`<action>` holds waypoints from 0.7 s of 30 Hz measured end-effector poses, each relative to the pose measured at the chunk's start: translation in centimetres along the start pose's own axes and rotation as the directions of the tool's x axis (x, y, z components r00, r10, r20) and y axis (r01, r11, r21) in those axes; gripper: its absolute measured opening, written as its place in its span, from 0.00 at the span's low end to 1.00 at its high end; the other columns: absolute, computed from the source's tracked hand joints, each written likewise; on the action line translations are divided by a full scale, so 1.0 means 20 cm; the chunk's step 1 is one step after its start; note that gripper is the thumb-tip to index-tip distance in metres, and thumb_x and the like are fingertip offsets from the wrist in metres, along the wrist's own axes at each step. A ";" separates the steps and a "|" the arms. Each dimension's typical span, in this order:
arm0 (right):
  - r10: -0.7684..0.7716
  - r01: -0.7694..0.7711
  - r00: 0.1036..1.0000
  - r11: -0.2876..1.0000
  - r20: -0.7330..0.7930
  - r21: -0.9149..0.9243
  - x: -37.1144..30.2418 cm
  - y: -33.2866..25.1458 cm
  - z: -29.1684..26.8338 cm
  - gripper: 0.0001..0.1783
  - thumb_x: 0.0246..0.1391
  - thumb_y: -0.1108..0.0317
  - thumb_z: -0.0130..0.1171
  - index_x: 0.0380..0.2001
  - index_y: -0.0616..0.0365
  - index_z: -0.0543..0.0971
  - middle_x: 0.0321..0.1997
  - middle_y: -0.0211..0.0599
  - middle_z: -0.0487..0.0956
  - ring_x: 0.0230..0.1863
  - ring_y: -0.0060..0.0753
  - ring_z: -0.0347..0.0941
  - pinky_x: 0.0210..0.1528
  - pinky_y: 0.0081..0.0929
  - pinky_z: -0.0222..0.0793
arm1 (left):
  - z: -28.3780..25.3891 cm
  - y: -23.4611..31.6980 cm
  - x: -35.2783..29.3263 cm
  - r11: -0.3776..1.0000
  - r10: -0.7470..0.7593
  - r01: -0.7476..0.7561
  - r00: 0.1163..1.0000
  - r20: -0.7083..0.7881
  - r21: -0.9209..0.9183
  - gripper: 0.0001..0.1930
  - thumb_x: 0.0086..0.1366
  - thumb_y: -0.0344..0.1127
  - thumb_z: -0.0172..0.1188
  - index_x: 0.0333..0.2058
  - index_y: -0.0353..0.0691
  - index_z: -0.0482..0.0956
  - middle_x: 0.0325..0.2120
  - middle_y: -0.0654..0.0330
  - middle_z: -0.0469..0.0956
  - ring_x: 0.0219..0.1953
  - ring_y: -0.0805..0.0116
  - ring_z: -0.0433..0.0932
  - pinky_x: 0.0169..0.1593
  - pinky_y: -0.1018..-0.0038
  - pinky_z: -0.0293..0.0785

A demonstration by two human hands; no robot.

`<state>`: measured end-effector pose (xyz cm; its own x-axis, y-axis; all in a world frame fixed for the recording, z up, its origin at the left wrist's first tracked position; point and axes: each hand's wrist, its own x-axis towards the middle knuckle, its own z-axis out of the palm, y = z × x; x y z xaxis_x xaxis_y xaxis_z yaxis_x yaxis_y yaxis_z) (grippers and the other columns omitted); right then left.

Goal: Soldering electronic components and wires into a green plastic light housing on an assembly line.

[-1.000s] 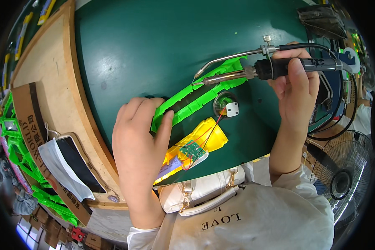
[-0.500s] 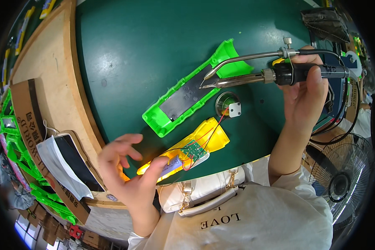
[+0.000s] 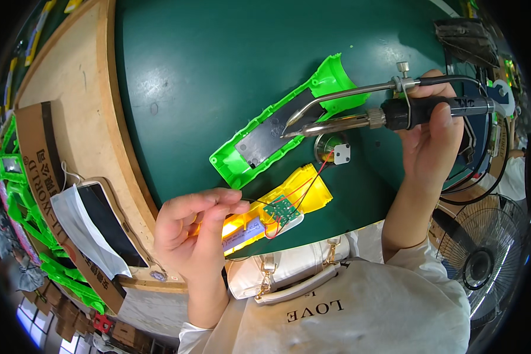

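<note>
My right hand point(image 3: 429, 138) grips a soldering iron point(image 3: 402, 113) with a thin metal solder-feed tube point(image 3: 342, 94) clamped along it. Its tip hovers over the black strip point(image 3: 280, 130) inside a green plastic half-shell point(image 3: 235, 170). Thumb and fingertips of my left hand point(image 3: 189, 233) are pinched together on a thin black wire point(image 3: 252, 201) by the yellow half-shell point(image 3: 314, 192). In that shell lie a green circuit board point(image 3: 283, 207) and a pale purple battery cell point(image 3: 246, 232). Red and black wires run from the board to a round lamp reflector with a white plate point(image 3: 342, 154).
A wooden-edged board point(image 3: 115, 106) holds a phone point(image 3: 109, 218) and a face mask point(image 3: 79, 227) at the left. Beyond it lie several green shells point(image 3: 71, 283). A white handbag point(image 3: 289, 268) rests at my lap, and a fan point(image 3: 478, 265) stands at the right.
My left hand has moved right and closed its spread fingers on the black wire. The soldering iron shifted slightly and its tip dropped a little. The view has drifted a little.
</note>
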<state>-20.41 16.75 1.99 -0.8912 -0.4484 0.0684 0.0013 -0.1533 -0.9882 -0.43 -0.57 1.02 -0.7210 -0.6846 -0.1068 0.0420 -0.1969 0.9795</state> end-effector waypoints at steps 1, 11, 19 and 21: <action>0.030 -0.030 1.000 1.000 0.005 -0.006 0.00 -0.01 0.00 0.11 0.58 0.69 0.49 0.36 0.68 0.74 0.20 0.28 0.70 0.14 0.13 0.57 0.16 0.13 0.52 | 0.01 0.00 0.00 0.999 0.031 -0.030 1.000 -0.007 0.043 0.05 0.60 0.18 0.56 0.35 0.30 0.70 0.31 0.42 0.79 0.28 0.60 0.82 0.36 0.69 0.81; -0.094 0.093 0.985 0.996 0.147 0.018 0.02 0.02 0.04 0.12 0.55 0.71 0.55 0.35 0.73 0.74 0.28 0.35 0.70 0.17 0.15 0.63 0.16 0.13 0.56 | 0.02 0.02 -0.02 0.866 0.063 -0.008 0.994 -0.094 0.499 0.08 0.57 0.18 0.61 0.36 0.30 0.76 0.30 0.54 0.79 0.30 0.66 0.82 0.30 0.79 0.77; -0.037 0.035 0.974 0.999 0.225 0.009 0.00 0.03 0.06 0.08 0.50 0.75 0.59 0.34 0.69 0.76 0.32 0.36 0.73 0.27 0.18 0.69 0.29 0.15 0.63 | 0.01 0.09 0.12 0.511 0.093 -0.321 0.943 0.320 0.797 0.07 0.50 0.21 0.65 0.29 0.36 0.79 0.28 0.57 0.76 0.22 0.65 0.74 0.25 0.75 0.69; -0.044 0.042 0.973 0.999 0.228 0.013 0.00 0.03 0.07 0.08 0.49 0.76 0.60 0.34 0.67 0.77 0.33 0.36 0.74 0.32 0.20 0.70 0.34 0.17 0.65 | 0.02 0.11 0.16 0.501 0.051 -0.320 0.938 0.342 0.804 0.06 0.50 0.22 0.65 0.28 0.36 0.79 0.27 0.58 0.75 0.22 0.65 0.74 0.25 0.74 0.69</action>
<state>-19.69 15.38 1.53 -0.7633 -0.6305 0.1411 -0.0299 -0.1837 -0.9825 -2.91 -2.86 2.91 -0.9108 -0.4129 0.0083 -0.3045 0.6850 0.6619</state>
